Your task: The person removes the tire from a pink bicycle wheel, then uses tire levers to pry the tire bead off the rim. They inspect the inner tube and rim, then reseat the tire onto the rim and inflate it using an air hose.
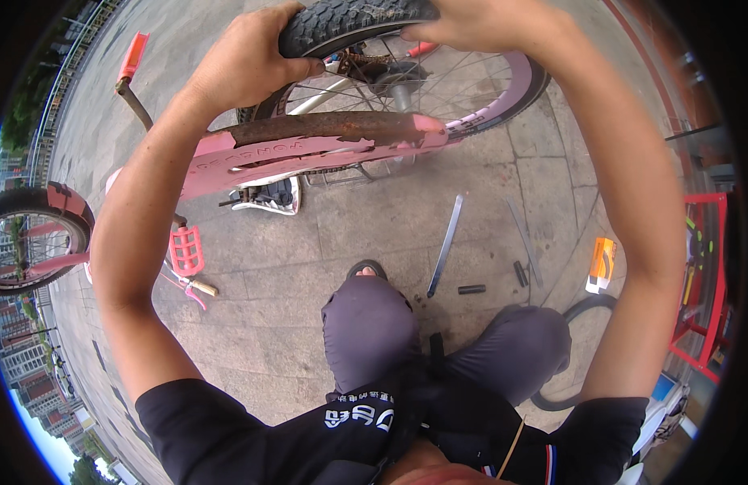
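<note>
A pink bicycle stands upside down before me, and its wheel (519, 91) with a pink rim is at the top of the view. My left hand (246, 63) grips the knobbly black tyre (355, 24) from the left, thumb near the rim. On the tyre's right side, my right hand (483, 24) holds it with the thumb on the inner side of the rim; its upper part is cut off by the picture's edge. Spokes and a hub (401, 79) show inside the wheel. Below it runs a rusty, peeling pink chain guard (325, 136).
Two metal tyre levers (445, 245) and short black cylinders (472, 289) lie on the paving. An orange box (602, 264) and a black inner tube (558, 405) are at right, near a red metal rack (710, 267). A pink pedal (187, 250) and the other wheel (37, 242) are at left.
</note>
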`<state>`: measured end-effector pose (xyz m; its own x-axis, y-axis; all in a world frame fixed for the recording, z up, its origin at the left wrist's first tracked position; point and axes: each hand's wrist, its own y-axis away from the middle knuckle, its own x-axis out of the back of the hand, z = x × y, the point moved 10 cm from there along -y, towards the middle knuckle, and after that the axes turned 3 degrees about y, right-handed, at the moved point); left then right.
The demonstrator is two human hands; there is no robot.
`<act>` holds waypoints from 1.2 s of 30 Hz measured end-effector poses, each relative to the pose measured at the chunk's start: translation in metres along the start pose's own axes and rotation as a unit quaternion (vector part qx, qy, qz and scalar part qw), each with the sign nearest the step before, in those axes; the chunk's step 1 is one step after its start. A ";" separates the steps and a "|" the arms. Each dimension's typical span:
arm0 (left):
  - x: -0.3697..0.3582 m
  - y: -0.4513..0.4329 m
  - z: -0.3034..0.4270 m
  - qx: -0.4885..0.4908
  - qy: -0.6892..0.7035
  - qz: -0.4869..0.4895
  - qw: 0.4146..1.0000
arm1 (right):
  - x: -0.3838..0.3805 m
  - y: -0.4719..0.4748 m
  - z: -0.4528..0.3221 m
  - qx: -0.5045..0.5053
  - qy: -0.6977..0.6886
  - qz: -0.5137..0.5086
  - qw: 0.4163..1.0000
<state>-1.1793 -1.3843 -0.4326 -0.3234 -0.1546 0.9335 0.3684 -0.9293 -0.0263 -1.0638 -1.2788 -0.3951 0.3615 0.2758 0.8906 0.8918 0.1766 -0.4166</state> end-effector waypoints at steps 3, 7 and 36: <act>-0.005 -0.011 0.002 -0.048 0.085 -0.074 0.992 | -0.003 -0.001 0.000 0.004 -0.016 -0.026 1.000; -0.008 -0.018 0.006 -0.053 0.139 -0.152 0.977 | -0.010 -0.010 0.008 -0.082 -0.116 -0.120 0.983; -0.006 -0.032 -0.006 -0.038 0.183 -0.162 0.969 | -0.010 -0.022 0.020 -0.099 -0.153 -0.110 0.977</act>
<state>-1.1942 -1.3560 -0.4391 -0.7035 0.0534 0.7087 0.1351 -0.9690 0.2071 -1.0922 -1.2664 -0.3982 0.0836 0.5272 0.8456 0.9848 0.0861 -0.1511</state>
